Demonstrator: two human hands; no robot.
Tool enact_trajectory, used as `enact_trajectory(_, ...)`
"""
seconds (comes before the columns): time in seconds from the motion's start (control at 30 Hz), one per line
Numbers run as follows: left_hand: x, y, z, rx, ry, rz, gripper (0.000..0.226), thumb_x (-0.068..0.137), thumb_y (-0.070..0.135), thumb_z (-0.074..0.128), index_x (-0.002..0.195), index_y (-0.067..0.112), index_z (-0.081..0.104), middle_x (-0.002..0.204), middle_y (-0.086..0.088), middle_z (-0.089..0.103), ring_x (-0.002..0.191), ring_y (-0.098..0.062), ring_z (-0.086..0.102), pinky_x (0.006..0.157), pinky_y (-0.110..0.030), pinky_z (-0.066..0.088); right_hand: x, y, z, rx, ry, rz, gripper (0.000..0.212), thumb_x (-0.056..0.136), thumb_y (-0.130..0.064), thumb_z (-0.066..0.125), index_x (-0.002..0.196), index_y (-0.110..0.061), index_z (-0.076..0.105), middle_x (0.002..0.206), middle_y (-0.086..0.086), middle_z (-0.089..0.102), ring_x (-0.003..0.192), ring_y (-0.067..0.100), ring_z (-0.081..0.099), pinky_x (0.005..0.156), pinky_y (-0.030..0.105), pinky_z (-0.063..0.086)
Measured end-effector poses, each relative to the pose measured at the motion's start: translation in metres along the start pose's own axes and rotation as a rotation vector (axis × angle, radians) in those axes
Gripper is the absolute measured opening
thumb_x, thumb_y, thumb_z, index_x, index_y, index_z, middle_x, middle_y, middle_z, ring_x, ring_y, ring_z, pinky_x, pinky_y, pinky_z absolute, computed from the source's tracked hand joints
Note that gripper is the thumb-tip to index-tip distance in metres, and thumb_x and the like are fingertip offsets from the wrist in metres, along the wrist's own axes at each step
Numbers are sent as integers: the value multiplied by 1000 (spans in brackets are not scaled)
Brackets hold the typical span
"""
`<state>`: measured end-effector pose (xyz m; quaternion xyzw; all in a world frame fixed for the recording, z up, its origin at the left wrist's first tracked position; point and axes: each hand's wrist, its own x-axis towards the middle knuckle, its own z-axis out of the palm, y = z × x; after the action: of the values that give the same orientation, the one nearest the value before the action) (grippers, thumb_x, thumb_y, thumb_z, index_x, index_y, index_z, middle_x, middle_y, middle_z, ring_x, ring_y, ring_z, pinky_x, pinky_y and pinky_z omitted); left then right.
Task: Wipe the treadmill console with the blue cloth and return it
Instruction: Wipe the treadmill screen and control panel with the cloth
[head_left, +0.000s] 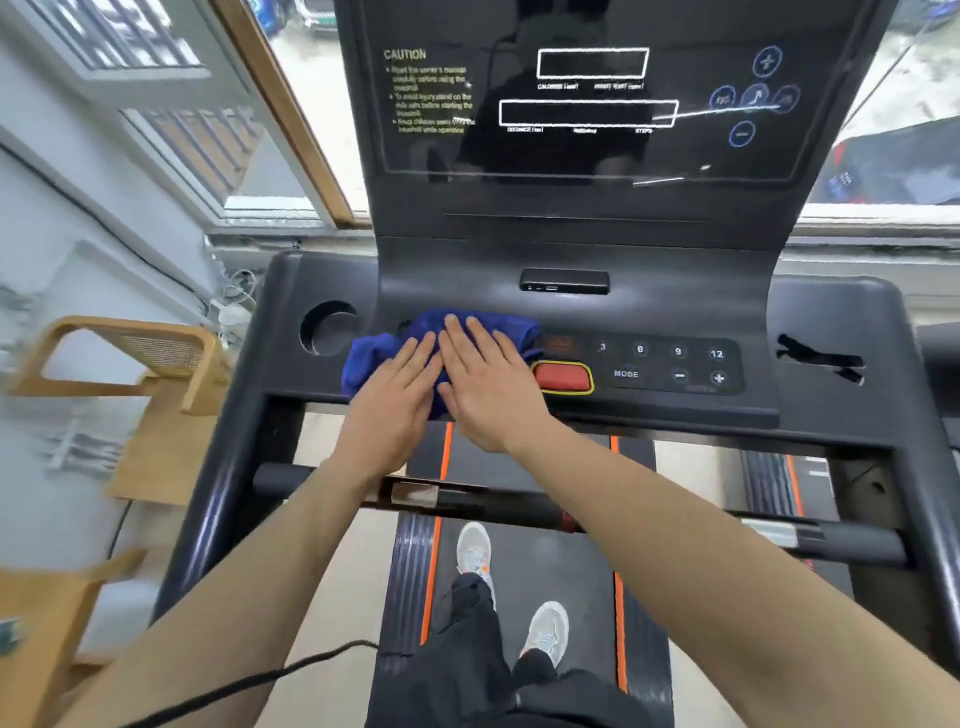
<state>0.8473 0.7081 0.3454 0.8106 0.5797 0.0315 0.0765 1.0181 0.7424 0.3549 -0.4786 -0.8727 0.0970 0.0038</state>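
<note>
Both hands lay flat on the blue cloth (395, 345), fingers straight and spread, gripping nothing. The left hand (387, 402) touched the right hand (485, 387). The cloth sat on the console (810, 332), left of the red button (562, 376).

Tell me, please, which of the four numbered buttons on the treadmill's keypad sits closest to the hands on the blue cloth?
The round "3" button, leftmost in the row; "8", "9" and "12" run farther right, away from the right hand.
</note>
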Motion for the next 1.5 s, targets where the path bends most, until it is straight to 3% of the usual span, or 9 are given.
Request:
enact_trajectory(0.2, -16, -19, -4, 3, 31, -189, 60, 98, 26, 24, 154, 5, 32, 162, -11, 28, 149, -33, 27, 115, -50, 33, 30, -30, 2, -49, -40, -66, 65, 104, -46, 23, 159, -12, 11, 168, 6, 5, 154, 29, 5, 123, 47, 8)
enact_trajectory(0.47, -1, 24, 8, 11, 17, 45, 58, 97, 24, 36, 152, 6, 36, 161, -13, 32, 148, -32, 30, 116, -45, 32, -30, 18, 8, -108, -19, 6, 65, 100, -41, 30, 154, -4, 30, 163, 18, 25, 148, 36, 27, 118, 50, 27)
enact_trajectory(0.57, 15, 4, 0, 41, 16, 5, 57, 97, 22, 33, 149, -1, 40, 158, -18, 34, 145, -36, 35, 113, -47, 40, 12, 24, -10, -92, -25, -86, 68, 100, -45, 21, 156, -6, 26, 165, 13, 19, 151, 30, 21, 121, 46, 20)
enact_trajectory(0.7, 57, -16, -2, 53, 7, -91, 62, 101, 30, 17, 154, -1, 26, 163, -21, 21, 150, -38, 21, 115, -51, 35, 66, 48, -29, -240, -20, -181, 67, 104, -47, 24, 159, -12, 9, 168, 4, 0, 155, 22, 0, 124, 41, 3)
enact_trajectory(0.9, 122, 23, -13, 52, 92, 12, 64, 101, 29, 36, 158, 9, 17, 167, -12, 8, 154, -32, 8, 116, -47, 29, 47, 123, -50, -362, 146, -95, 68, 101, -40, 37, 159, -12, 16, 168, 3, 9, 154, 21, 10, 124, 42, 13)
enact_trajectory(1.17, 169, 68, -11, 14, 40, 381, 60, 101, 18, 42, 158, 17, 22, 166, -2, 15, 153, -22, 14, 119, -41, 27, -19, 180, -44, -252, 157, 145, 65, 100, -34, 41, 158, -10, 21, 166, 7, 12, 153, 27, 14, 123, 47, 21)
enact_trajectory(1.3, 146, 43, -15, -134, 112, 320, 63, 93, 7, 55, 153, 14, 38, 161, -2, 32, 149, -17, 28, 120, -31, 26, 2, 151, -38, -196, 136, 67, 63, 96, -26, 48, 154, -7, 33, 164, 9, 23, 152, 32, 19, 120, 48, 22)
enact_trajectory(1.4, 128, 34, -15, -227, 148, 203, 62, 91, 9, 58, 151, 20, 43, 158, 4, 38, 146, -8, 32, 114, -19, 25, 10, 142, -38, -201, 114, -12, 61, 94, -27, 38, 153, -10, 37, 163, 6, 27, 151, 29, 24, 120, 46, 24)
enact_trajectory(1.5, 135, 44, -20, -177, 164, 195, 57, 89, 10, 58, 145, 19, 52, 150, 1, 50, 139, -16, 46, 110, -34, 44, -1, 153, -38, -86, 104, -4, 61, 95, -25, 44, 155, -16, 35, 164, 0, 24, 151, 24, 23, 121, 45, 26)
